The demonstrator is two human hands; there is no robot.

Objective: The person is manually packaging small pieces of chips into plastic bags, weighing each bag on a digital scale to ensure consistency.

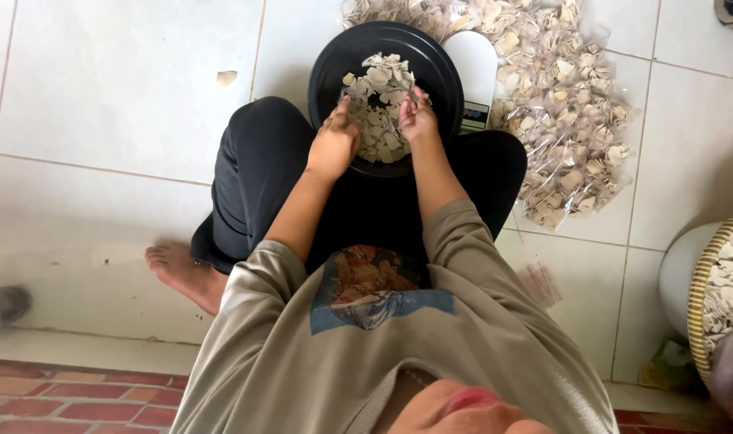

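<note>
Head view shows the round black plastic bowl (386,96) at the top middle of the frame, sitting on a white scale (477,72). Pale dry chips (380,108) fill it. Left hand (332,147) and right hand (417,119) both reach in; the fingers pinch what looks like a small clear bag, though I cannot tell for sure. The chips look light and easy to break, so hold them softly. Many small clear bags of chips (559,112) lie at upper right.

Chips (380,108) in bowl (334,60) — scale (479,68) seemingly beneath, bags (559,104) right.
</note>
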